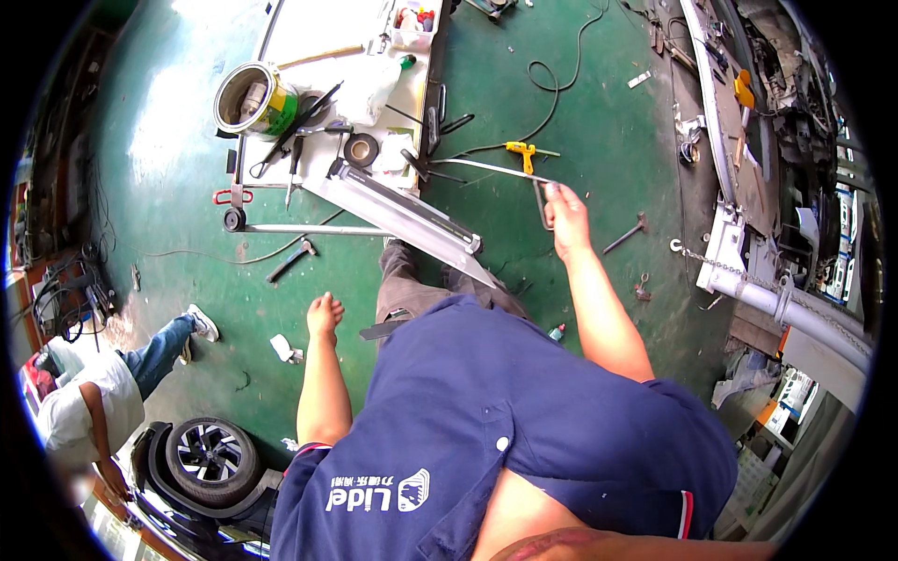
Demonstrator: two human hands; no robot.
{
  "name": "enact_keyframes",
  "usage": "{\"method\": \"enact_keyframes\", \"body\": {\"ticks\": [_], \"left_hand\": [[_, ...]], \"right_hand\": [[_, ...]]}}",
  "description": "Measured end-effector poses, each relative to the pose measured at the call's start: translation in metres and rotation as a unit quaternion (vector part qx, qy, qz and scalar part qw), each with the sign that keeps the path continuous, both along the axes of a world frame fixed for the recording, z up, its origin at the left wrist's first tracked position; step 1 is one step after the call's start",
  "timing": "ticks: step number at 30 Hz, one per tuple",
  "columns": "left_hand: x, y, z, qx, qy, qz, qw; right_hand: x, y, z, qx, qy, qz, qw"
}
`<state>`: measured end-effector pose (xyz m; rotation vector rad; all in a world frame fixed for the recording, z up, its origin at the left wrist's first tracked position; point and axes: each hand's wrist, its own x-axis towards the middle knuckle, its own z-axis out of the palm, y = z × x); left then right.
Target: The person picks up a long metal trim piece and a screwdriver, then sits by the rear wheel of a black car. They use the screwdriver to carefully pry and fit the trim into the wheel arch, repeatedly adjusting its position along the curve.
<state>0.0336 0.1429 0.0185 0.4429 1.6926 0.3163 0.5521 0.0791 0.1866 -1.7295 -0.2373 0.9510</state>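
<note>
Brightly lit — hard white glare on the floor (pixel 187 178) at upper left, near-washout on the table (pixel 323 23). Fairly sharp at the right hand (pixel 566 224) and thin rod (pixel 491 169). Dimmer toward both side rims, black in the corners. Strong fisheye bend — bowed rail (pixel 708 89) at right, stretched, soft person (pixel 98 407) at lower left.

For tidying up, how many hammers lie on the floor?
2: one hammer beyond the left hand, another hammer right of the right hand; more may be hidden.
</note>
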Motion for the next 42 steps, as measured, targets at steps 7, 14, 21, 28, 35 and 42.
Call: {"method": "enact_keyframes", "body": {"ticks": [7,14,21,28,35,42], "left_hand": [[-0.036,-0.04,-0.028,-0.106,0.026,0.029,0.994],[-0.027,-0.011,-0.031,-0.056,0.012,0.025,0.998],[0.0,0.039,-0.02,0.011,0.0,0.007,1.0],[0.045,0.116,0.012,0.231,-0.033,-0.057,0.971],[0.107,0.176,0.008,0.359,0.102,-0.306,0.876],[0.133,0.173,-0.016,0.353,0.156,-0.28,0.879]], "right_hand": [[-0.041,0.06,-0.005,-0.014,-0.109,0.158,0.981],[-0.06,0.057,-0.023,-0.099,-0.177,0.212,0.956],[-0.018,-0.069,-0.117,-0.281,-0.139,0.173,0.934],[-0.019,-0.192,-0.09,-0.468,0.05,0.03,0.882],[-0.065,-0.17,-0.082,-0.38,0.077,0.043,0.921],[-0.085,-0.115,-0.054,-0.29,0.032,0.097,0.952]]}}
